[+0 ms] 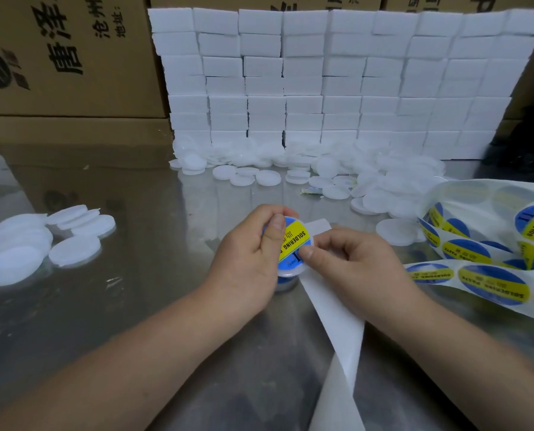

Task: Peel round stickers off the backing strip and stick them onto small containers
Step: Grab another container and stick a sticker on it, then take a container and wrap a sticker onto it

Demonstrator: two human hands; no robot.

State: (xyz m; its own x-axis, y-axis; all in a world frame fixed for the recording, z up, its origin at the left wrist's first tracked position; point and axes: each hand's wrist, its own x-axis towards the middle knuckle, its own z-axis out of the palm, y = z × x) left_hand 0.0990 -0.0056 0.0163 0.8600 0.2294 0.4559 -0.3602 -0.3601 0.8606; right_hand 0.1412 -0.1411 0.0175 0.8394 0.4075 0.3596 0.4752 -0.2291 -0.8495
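My left hand [247, 259] grips a small round white container [290, 273] just above the metal table, thumb lying on its top. A blue and yellow round sticker [294, 245] covers the container's lid. The thumb of my right hand [349, 262] presses the sticker's lower right edge, its other fingers curled. The bare white backing strip [337, 325] passes under my right hand and runs down to the frame's bottom. The part of the strip with stickers [489, 281] curls at the right.
Loose white containers lie in a heap [368, 172] at the back and in a smaller group [41, 241] on the left. White foam blocks [337, 82] are stacked behind them, with cardboard boxes [66, 54] at the back left. The metal table [153, 213] is reflective.
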